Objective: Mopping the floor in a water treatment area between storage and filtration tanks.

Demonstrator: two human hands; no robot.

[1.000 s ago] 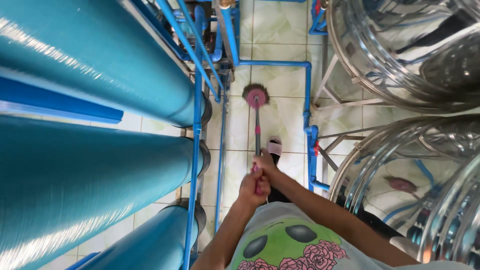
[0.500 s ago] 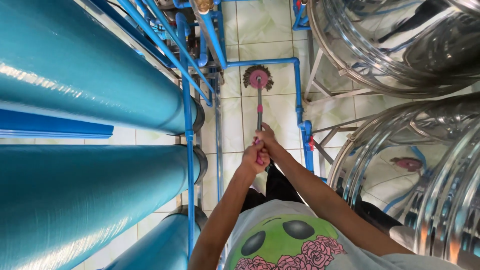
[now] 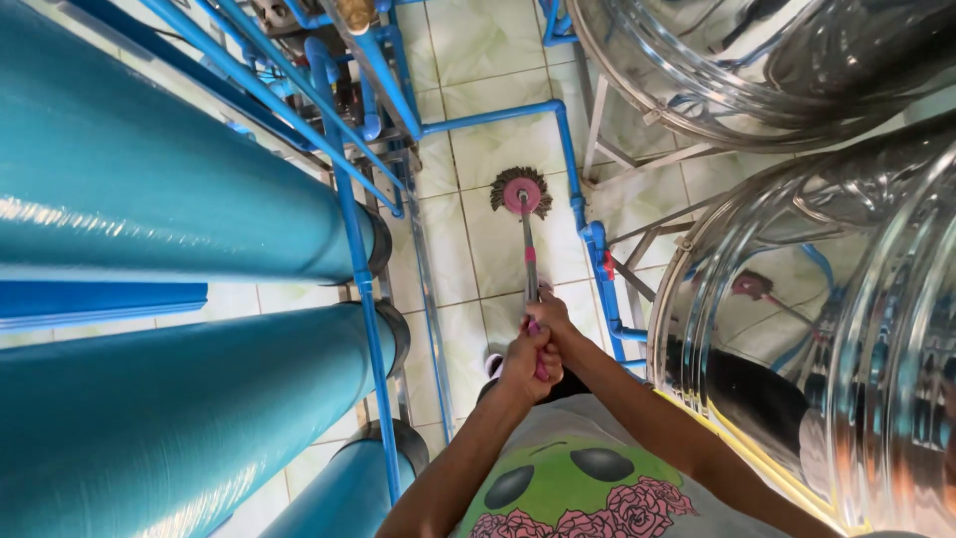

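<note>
I hold a mop by its grey and pink handle (image 3: 529, 269) with both hands. My left hand (image 3: 528, 364) grips the lower pink end of the handle. My right hand (image 3: 554, 317) wraps the handle just above it. The round mop head (image 3: 520, 191), pink in the middle with a dark fringe, rests on the pale tiled floor (image 3: 478, 139) ahead of me. A shoe tip (image 3: 493, 361) shows below my hands.
Large teal cylinders (image 3: 149, 199) lie stacked on the left behind a blue pipe frame (image 3: 349, 209). Blue pipes (image 3: 573, 169) run along the floor. Shiny steel tanks (image 3: 827, 329) on metal legs stand close on the right. The tiled aisle between them is narrow.
The mop head has been pushed further away along the floor, and my hands have shifted with the handle. The view has tilted slightly.
</note>
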